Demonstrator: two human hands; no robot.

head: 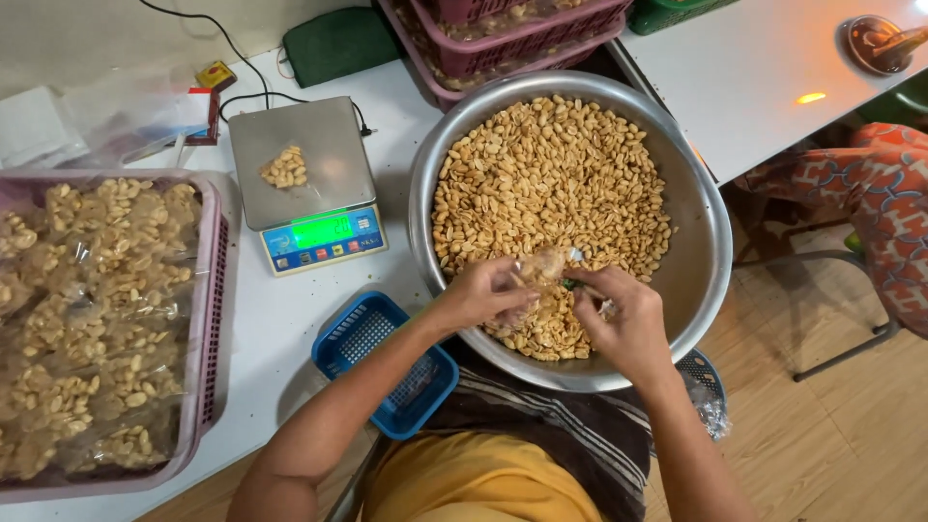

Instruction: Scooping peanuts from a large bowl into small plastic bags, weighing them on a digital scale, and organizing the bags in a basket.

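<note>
Both hands meet above the steel basin (710,242) of peanuts (551,184): a small clear bag (537,271) is pinched by the left hand (480,293), directly beside the right hand (619,314), closed on the bag's far edge.

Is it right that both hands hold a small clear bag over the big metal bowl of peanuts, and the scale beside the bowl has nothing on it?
Not quite. The head view shows a small pile of peanuts on the scale. The rest holds: the left hand and right hand hold the clear bag over the metal bowl.
</note>
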